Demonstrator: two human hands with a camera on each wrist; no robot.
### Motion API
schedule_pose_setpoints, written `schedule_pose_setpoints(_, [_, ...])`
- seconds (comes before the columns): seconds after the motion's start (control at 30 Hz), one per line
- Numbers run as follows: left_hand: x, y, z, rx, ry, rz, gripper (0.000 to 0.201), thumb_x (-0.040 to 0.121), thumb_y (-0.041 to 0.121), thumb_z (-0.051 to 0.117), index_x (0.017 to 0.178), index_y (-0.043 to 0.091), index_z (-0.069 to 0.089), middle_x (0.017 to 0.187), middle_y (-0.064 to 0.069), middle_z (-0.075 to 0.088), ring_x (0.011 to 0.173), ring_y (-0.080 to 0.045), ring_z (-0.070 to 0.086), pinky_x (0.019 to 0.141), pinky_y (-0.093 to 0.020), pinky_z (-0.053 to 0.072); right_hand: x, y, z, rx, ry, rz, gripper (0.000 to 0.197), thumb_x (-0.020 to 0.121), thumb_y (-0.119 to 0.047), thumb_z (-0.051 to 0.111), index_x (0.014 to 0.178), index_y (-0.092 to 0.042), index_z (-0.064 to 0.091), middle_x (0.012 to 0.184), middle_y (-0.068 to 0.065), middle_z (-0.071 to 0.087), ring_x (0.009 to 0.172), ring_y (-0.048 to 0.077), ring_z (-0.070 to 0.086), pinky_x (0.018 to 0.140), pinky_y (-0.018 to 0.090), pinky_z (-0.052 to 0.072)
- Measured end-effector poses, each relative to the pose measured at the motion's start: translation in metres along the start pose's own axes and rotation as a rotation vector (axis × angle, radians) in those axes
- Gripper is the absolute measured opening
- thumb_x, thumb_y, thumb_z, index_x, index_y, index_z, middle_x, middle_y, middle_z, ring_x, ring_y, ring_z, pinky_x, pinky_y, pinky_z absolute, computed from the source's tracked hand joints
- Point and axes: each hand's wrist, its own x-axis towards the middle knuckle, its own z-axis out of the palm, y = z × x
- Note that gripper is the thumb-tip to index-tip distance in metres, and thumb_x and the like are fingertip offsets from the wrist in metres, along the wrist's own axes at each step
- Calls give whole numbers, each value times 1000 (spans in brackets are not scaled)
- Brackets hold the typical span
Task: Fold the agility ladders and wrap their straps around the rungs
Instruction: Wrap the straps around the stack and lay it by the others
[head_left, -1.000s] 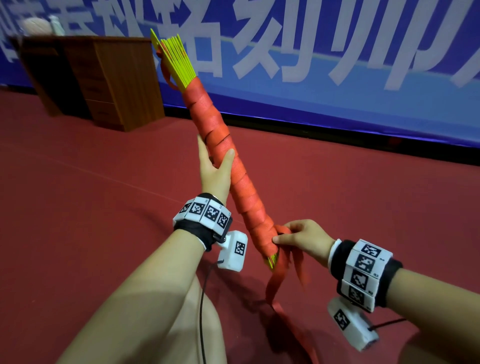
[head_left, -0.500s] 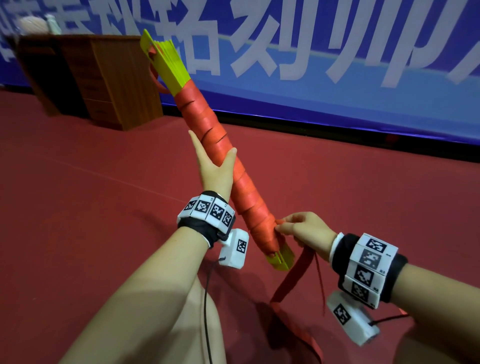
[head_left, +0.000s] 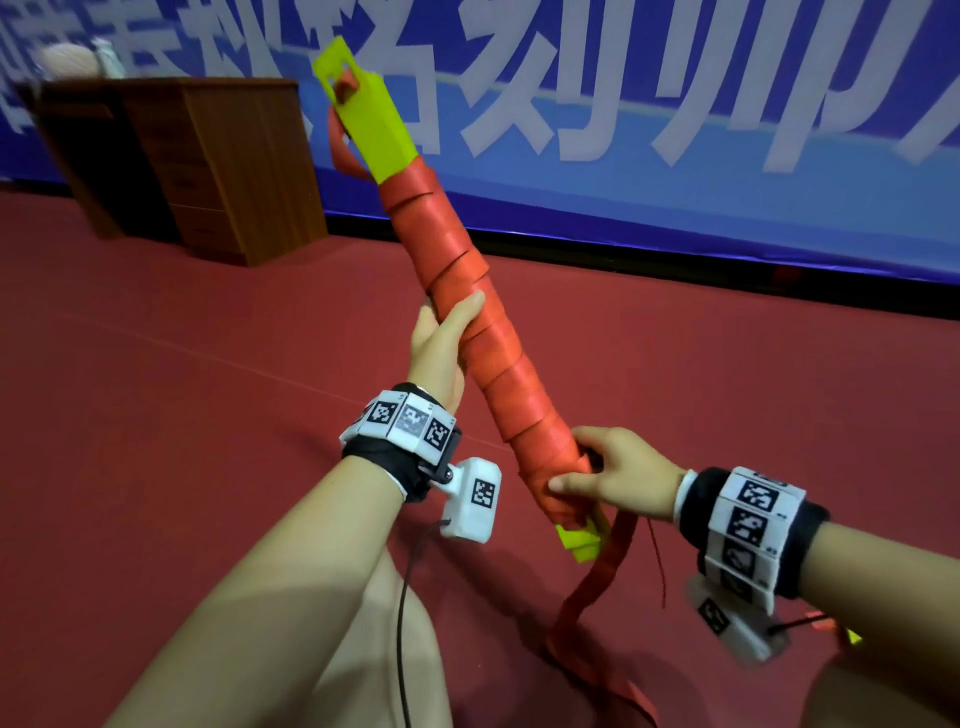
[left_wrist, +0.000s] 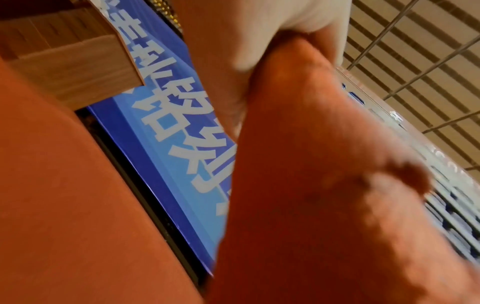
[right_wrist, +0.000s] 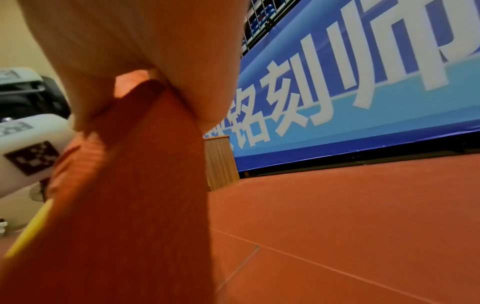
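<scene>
Red sports flooring (head_left: 156, 415) runs back to a blue banner (head_left: 727, 171) along the wall; against it, a person holds up a bundled agility ladder (head_left: 467, 332), tilted with its top leaning away and left. Their left hand (head_left: 441, 348) curls around the bundle's middle, thumb across the front; their right hand (head_left: 618, 478) grips near the lower end, thumb pressed on the wrapping; both grasps are closed firmly on the bundle. Large white Chinese characters cross the banner, cropped and only partly legible. Orange-red strap (head_left: 447, 244) spirals tightly around stacked yellow-green rungs (head_left: 369, 124), which show bare at both ends; a loose strap tail (head_left: 597, 577) hangs below the right hand down to the floor; a brown wooden cabinet (head_left: 208, 166) stands at left.
</scene>
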Motion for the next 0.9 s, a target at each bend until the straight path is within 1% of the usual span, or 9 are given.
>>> schedule_pose_setpoints(0.13, [-5, 6, 2, -55, -163, -14, 29, 93, 9, 58, 118, 20, 48, 103, -16, 67, 84, -35, 69, 83, -50, 56, 0, -8, 1, 332, -123, -78, 33, 78, -14, 79, 105, -2, 66, 101, 18, 70, 84, 12, 63, 83, 31, 52])
schedule_pose_setpoints(0.3, [-2, 2, 1, 205, 21, 162, 67, 87, 6, 68, 142, 17, 31, 96, -10, 66, 66, -25, 68, 67, -41, 60, 12, -6, 8, 235, 11, 68, 27, 74, -26, 82, 97, -20, 70, 82, -2, 69, 61, -4, 55, 67, 19, 44])
schedule_pose_setpoints(0.37, [0, -2, -2, 286, 68, 214, 90, 83, 16, 72, 150, 39, 16, 121, -11, 63, 86, -31, 69, 82, -47, 58, 17, -2, 14, 181, 130, 154, 25, 76, -25, 80, 99, -22, 70, 81, -4, 68, 53, -6, 56, 60, 16, 43])
schedule_pose_setpoints(0.43, [-1, -3, -2, 379, 93, 245, 94, 78, 31, 74, 144, 57, 11, 146, -8, 46, 117, -34, 60, 101, -51, 47, 20, 2, 20, 215, 185, 171, 18, 82, -18, 73, 100, -17, 71, 87, 4, 72, 69, 12, 69, 65, 24, 50])
schedule_pose_setpoints(0.53, [-2, -2, 4, 388, 93, 224, 86, 94, 28, 58, 153, 39, -4, 160, 1, 21, 137, -14, 38, 115, -31, 28, 18, 0, 27, 92, 258, 140, 22, 92, -15, 59, 110, -14, 70, 104, 3, 72, 99, 20, 66, 84, 25, 45])
schedule_pose_setpoints(0.63, [0, -6, 3, 287, 52, 193, 75, 94, 28, 40, 152, 41, -6, 163, 4, 8, 145, -14, 23, 121, -41, 18, 16, -2, 30, 88, 296, 126, 31, 97, -20, 47, 121, -13, 64, 116, 1, 68, 110, 16, 60, 93, 24, 42])
schedule_pose_setpoints(0.77, [1, -10, 0, 265, 23, 155, 80, 92, 23, 49, 150, 50, 0, 157, 1, 28, 136, -14, 42, 115, -45, 32, 9, -10, 33, 360, 178, 143, 32, 92, -44, 56, 113, -20, 62, 99, 1, 74, 92, 19, 70, 85, 34, 55])
schedule_pose_setpoints(0.83, [1, -12, 2, 220, 45, 149, 90, 90, 17, 59, 150, 48, 0, 129, -6, 57, 110, -13, 61, 105, -42, 45, 5, -16, 32, 224, 115, 113, 39, 81, -54, 65, 109, -28, 57, 91, -7, 72, 82, 11, 69, 77, 28, 54])
schedule_pose_setpoints(0.9, [0, -15, 4, 235, 38, 142, 104, 80, 16, 69, 152, 44, -2, 102, -9, 63, 89, -15, 64, 95, -40, 52, 7, -15, 31, -21, 98, 97, 35, 79, -54, 68, 100, -30, 56, 89, -9, 67, 82, 12, 64, 74, 29, 48])
